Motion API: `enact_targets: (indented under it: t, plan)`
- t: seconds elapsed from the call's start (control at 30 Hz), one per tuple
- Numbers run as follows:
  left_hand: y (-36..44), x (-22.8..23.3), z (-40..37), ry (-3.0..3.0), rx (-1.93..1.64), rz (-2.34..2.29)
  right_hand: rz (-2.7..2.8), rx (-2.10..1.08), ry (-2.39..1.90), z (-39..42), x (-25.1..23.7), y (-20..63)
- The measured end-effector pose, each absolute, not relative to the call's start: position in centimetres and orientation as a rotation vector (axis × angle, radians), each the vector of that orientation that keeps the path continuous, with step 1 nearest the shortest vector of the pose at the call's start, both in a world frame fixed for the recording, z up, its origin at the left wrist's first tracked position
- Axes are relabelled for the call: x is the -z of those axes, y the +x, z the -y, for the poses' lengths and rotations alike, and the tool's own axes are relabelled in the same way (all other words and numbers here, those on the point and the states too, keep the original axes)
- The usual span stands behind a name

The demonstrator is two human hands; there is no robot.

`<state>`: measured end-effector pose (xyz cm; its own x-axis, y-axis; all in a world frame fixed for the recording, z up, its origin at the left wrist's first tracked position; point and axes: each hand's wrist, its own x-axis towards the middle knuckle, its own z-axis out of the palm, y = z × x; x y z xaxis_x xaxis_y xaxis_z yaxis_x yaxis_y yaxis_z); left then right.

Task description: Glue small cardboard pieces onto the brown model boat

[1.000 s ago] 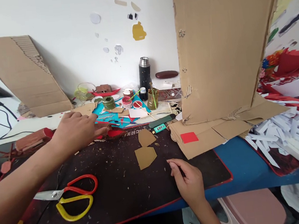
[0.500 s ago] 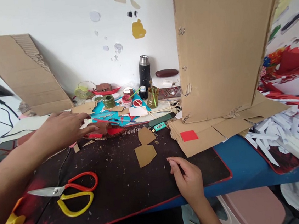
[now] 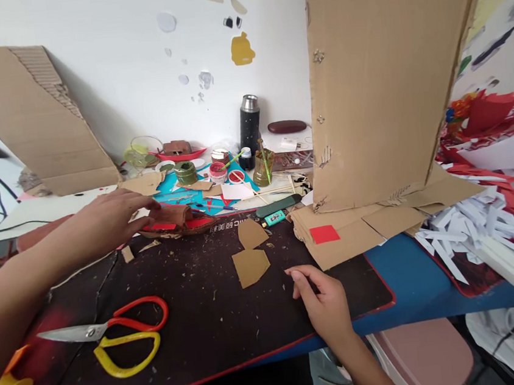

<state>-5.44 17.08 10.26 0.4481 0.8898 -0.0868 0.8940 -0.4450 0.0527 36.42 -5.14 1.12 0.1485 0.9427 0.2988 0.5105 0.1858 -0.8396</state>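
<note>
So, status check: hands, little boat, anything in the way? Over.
Left hand by left end of model boat, contact unclear. Right hand curled near cardboard cutouts. Model boat upright. Scissors on mat, apart from model boat.

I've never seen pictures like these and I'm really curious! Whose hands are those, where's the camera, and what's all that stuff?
There's no robot here: these are one person's bare hands. The camera is worn on that person's head, so every picture looks forward and down, a bit like seeing through their eyes.

The left hand is at a little brown boat with red inside; I can't tell if it's gripping it. The right hand is curled near the front of the dark mat, with nothing visible in it.

On the mat lie big scissors and two small bits of cardboard. Farther back stand jars and a black flask.
</note>
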Motion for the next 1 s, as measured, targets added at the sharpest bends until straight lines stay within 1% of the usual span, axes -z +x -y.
enact_targets:
  t: [0.17, 0.33, 0.63, 1.0]
  plan:
    - [-5.6, -9.6, -19.1, 2.588, 0.049, -1.580, 1.618, -0.707, -1.424, 2.5, -3.6, 35.2]
    - [-5.6, -9.6, -20.3, 2.592, 0.046, -1.523, 1.762, -0.834, -1.450, -2.7, -4.6, 32.3]
    - [-6.4, -9.0, -21.1, 2.599, 0.029, -1.413, 2.103, -0.722, -1.556, -10.1, -5.8, 27.8]
    - [-6.5, -8.6, -22.2, 2.612, 0.001, -1.325, 2.278, -0.595, -1.668, -13.2, -6.6, 25.1]
